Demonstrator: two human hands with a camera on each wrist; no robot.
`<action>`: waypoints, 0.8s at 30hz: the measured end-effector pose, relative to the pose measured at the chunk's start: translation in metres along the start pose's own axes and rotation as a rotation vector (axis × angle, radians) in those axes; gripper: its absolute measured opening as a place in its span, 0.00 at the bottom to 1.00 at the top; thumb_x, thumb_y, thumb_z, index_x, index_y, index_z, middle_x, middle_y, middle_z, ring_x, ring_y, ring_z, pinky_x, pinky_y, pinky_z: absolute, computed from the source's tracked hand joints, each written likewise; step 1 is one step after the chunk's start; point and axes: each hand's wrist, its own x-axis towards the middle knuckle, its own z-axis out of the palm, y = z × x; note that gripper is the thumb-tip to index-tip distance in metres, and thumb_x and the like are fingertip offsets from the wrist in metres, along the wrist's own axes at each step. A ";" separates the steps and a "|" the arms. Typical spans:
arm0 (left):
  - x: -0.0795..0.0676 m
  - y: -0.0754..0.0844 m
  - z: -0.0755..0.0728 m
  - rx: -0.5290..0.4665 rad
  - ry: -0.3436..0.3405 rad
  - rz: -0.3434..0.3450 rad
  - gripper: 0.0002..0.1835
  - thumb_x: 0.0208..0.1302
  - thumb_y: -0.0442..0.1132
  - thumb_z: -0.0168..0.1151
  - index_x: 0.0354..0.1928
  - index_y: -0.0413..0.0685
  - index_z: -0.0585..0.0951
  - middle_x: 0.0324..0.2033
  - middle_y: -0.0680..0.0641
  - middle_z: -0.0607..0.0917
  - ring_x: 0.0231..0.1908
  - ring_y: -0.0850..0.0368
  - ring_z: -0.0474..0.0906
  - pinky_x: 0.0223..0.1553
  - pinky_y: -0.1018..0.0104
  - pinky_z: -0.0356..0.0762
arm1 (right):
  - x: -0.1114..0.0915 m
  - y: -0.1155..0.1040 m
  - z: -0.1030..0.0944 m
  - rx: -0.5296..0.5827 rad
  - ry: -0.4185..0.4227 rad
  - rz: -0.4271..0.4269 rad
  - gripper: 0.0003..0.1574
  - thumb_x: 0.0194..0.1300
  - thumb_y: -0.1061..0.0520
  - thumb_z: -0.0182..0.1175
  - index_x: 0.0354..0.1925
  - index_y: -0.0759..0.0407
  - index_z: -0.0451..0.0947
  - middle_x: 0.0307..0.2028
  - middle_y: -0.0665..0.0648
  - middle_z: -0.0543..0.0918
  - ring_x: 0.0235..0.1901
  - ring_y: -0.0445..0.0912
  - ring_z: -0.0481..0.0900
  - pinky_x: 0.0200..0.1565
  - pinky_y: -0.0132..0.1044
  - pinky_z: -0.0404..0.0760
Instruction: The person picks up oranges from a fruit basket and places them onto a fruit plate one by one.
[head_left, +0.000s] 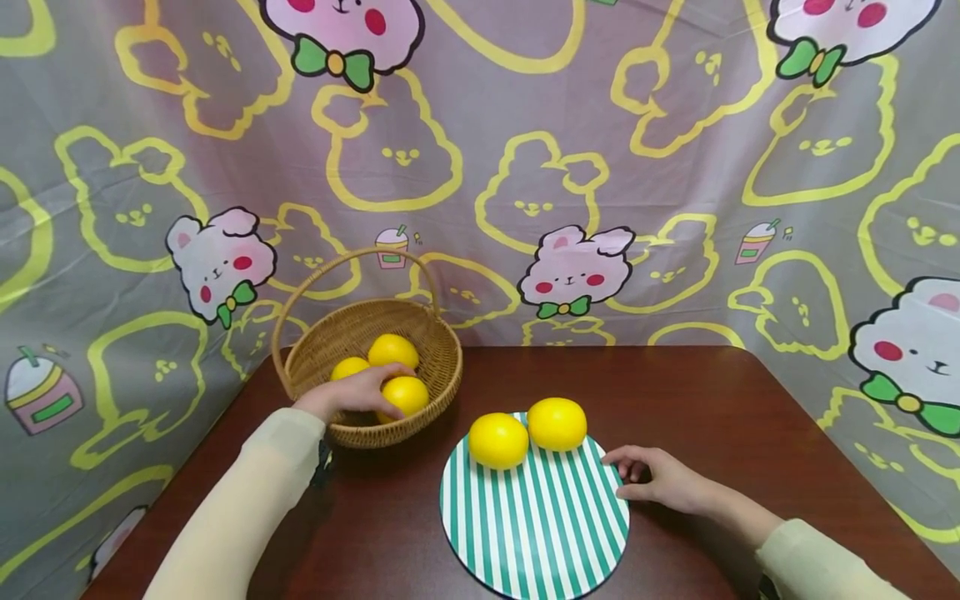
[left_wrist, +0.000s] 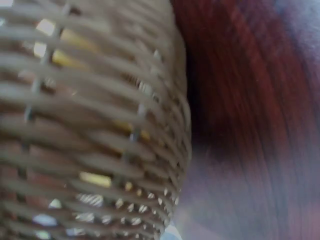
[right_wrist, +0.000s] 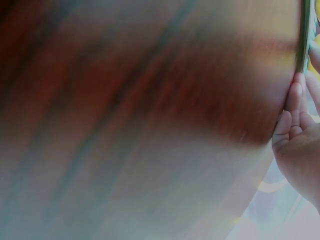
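Note:
A tan wicker basket [head_left: 442, 367] with a tall handle stands at the table's back left, tilted toward me. Several yellow lemons lie inside, among them one lemon [head_left: 393, 353] at the back. My left hand [head_left: 363, 390] reaches over the rim and grips the front lemon [head_left: 406, 397], its fingers over the top. Two more lemons, one on the left [head_left: 498, 441] and one on the right [head_left: 557, 424], sit on a round green-and-white striped plate [head_left: 540, 525]. At that plate's right edge my right hand [head_left: 663, 478] touches the rim with thumb and forefinger, holding no lemon.
The dark red-brown wooden table [head_left: 675, 383] carries basket and plate. Behind it and along both sides hangs a grey curtain [head_left: 465, 108] with cartoon prints. The left wrist view shows the basket's woven side [left_wrist: 90, 115] close up, with bits of yellow through gaps.

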 end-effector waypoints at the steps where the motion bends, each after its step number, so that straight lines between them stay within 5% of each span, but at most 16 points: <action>1: 0.001 0.001 0.000 0.013 -0.008 0.001 0.36 0.50 0.43 0.74 0.62 0.43 0.72 0.54 0.40 0.76 0.46 0.48 0.73 0.48 0.52 0.68 | 0.000 0.000 0.000 -0.001 -0.001 0.004 0.25 0.62 0.54 0.67 0.56 0.62 0.75 0.35 0.54 0.74 0.33 0.43 0.73 0.37 0.31 0.74; 11: 0.003 0.000 0.004 0.042 -0.014 -0.032 0.38 0.48 0.45 0.76 0.63 0.46 0.72 0.54 0.42 0.76 0.44 0.49 0.74 0.46 0.52 0.70 | 0.001 0.000 0.000 0.005 -0.004 -0.003 0.25 0.63 0.55 0.67 0.56 0.63 0.75 0.35 0.53 0.74 0.33 0.42 0.72 0.37 0.32 0.74; 24: 0.000 0.003 0.000 0.088 0.056 0.066 0.35 0.48 0.40 0.72 0.61 0.40 0.74 0.51 0.43 0.79 0.41 0.52 0.74 0.44 0.56 0.70 | 0.000 0.000 -0.001 0.022 0.001 -0.004 0.25 0.62 0.55 0.67 0.55 0.63 0.75 0.35 0.53 0.74 0.32 0.43 0.72 0.36 0.31 0.74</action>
